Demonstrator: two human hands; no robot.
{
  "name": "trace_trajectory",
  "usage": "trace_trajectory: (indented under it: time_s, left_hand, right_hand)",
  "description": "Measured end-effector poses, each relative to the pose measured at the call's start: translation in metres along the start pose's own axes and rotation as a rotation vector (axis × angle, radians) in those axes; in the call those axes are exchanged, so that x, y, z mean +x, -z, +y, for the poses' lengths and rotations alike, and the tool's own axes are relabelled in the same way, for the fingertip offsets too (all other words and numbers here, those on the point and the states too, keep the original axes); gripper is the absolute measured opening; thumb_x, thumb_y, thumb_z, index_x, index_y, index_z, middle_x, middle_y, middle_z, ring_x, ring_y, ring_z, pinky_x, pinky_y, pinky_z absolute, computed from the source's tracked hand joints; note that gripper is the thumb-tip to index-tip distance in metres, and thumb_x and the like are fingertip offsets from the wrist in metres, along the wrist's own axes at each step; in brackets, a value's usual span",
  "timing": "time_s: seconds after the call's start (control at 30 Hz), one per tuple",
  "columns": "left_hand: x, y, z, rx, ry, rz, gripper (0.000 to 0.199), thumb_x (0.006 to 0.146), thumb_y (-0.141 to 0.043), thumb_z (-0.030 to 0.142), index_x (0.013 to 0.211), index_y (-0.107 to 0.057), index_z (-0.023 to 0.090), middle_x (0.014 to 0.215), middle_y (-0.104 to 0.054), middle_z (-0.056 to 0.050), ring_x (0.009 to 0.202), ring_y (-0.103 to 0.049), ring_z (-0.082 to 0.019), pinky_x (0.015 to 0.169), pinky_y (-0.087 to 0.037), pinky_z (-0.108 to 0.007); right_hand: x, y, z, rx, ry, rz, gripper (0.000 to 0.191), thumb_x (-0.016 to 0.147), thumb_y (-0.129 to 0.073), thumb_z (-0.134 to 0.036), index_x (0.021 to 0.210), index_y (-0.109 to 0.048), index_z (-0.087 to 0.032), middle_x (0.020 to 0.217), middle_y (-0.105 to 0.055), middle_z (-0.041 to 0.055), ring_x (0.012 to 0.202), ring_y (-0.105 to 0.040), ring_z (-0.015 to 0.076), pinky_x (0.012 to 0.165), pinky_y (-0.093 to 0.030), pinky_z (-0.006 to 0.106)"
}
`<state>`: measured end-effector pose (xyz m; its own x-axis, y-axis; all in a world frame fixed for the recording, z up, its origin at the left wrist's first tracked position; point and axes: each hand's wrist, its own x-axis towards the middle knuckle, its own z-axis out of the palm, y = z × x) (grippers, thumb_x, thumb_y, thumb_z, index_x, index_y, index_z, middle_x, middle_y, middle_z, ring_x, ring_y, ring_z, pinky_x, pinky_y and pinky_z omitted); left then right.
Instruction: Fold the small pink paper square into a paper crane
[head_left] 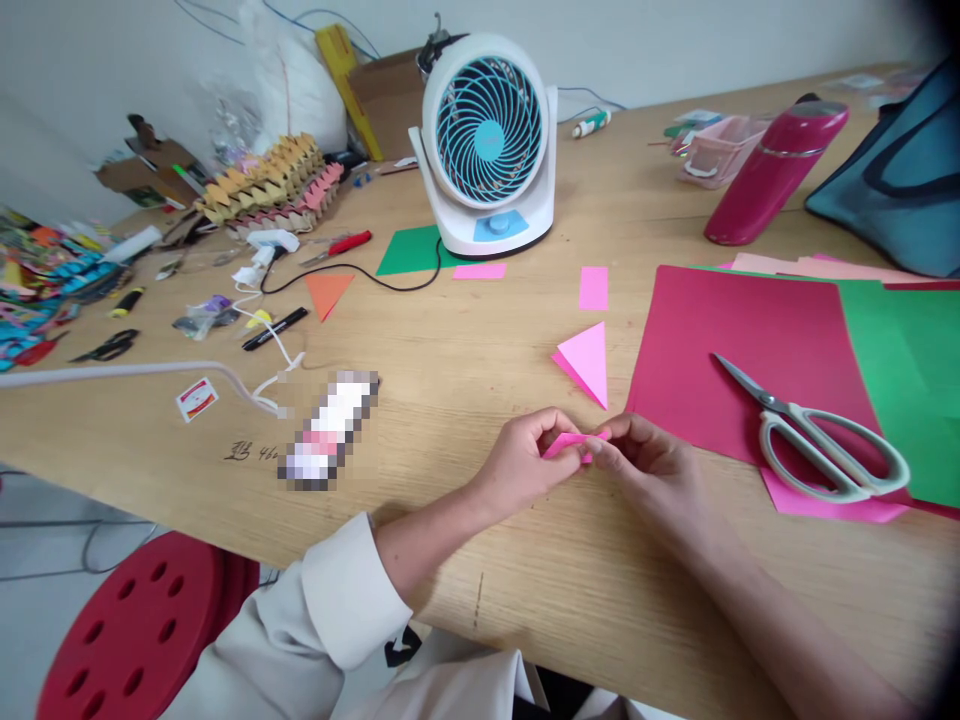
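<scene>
Pink paper (562,442) between close, curled hands (519,458)

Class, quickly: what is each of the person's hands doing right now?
Left hand: closed, pinching the small pink paper.
Right hand: closed, thumb and fingers pinching the same paper's other end.

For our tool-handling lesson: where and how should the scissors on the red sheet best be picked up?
Best held by the looped handles, coming from the near right. The scissors lie with their blades over the red sheet, pointing away and to the left, so that side seems safest. The wide loops should also be easy to hook.
</scene>
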<state>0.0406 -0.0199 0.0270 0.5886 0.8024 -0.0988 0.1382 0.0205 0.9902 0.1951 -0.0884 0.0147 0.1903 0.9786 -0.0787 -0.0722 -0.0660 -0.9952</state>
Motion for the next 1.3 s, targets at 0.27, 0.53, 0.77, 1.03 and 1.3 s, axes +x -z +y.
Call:
trace_trajectory:
  time_s: [0.27,0.53,0.77,1.03,1.3]
  left_hand:
    - [0.000,0.002,0.001,0.038,0.013,-0.004,0.011,0.080,-0.068,0.022,0.076,-0.062,0.013,0.072,-0.063,0.000,0.064,-0.053,-0.008,0.062,-0.041,-0.020]
    - [0.004,0.002,-0.008,-0.220,0.064,-0.067,0.022,0.081,-0.074,0.031,0.089,-0.063,0.013,0.083,-0.066,-0.002,0.074,-0.063,-0.010,0.070,-0.054,-0.023]
    - [0.005,0.004,-0.008,-0.188,0.048,-0.058,0.029,0.079,-0.077,0.035,0.077,-0.059,0.012,0.074,-0.064,0.001,0.068,-0.060,-0.007,0.068,-0.052,-0.021]
    - [0.004,0.005,-0.006,-0.066,0.034,-0.016,0.030,0.078,-0.077,0.038,0.076,-0.060,0.013,0.076,-0.068,-0.002,0.067,-0.059,-0.009,0.062,-0.043,-0.020]
    - [0.005,0.006,-0.005,-0.046,0.026,-0.020,0.029,0.080,-0.075,0.037,0.075,-0.059,0.013,0.073,-0.067,-0.001,0.064,-0.057,-0.008,0.060,-0.042,-0.020]
  right_hand:
    - [0.002,0.002,0.000,-0.025,-0.041,0.011,0.033,0.075,-0.080,-0.049,0.079,-0.066,-0.019,0.070,-0.063,0.0011,0.065,-0.056,0.0142,0.059,-0.044,0.024]
    - [0.003,0.004,-0.001,-0.096,-0.013,0.035,0.038,0.075,-0.078,-0.054,0.077,-0.065,-0.019,0.070,-0.062,0.0015,0.065,-0.054,0.0137,0.056,-0.040,0.025]
    - [0.003,0.004,-0.003,-0.080,0.019,0.008,0.035,0.076,-0.078,-0.053,0.082,-0.067,-0.020,0.076,-0.067,0.0034,0.071,-0.061,0.0173,0.063,-0.048,0.027]
    - [0.002,0.007,-0.005,-0.189,0.014,-0.006,0.033,0.080,-0.074,-0.052,0.083,-0.066,-0.020,0.073,-0.065,0.0029,0.071,-0.059,0.0177,0.061,-0.045,0.027]
    - [0.004,0.008,-0.004,-0.229,0.018,0.024,0.034,0.081,-0.072,-0.051,0.082,-0.066,-0.018,0.072,-0.065,0.0028,0.063,-0.054,0.0145,0.055,-0.040,0.026]
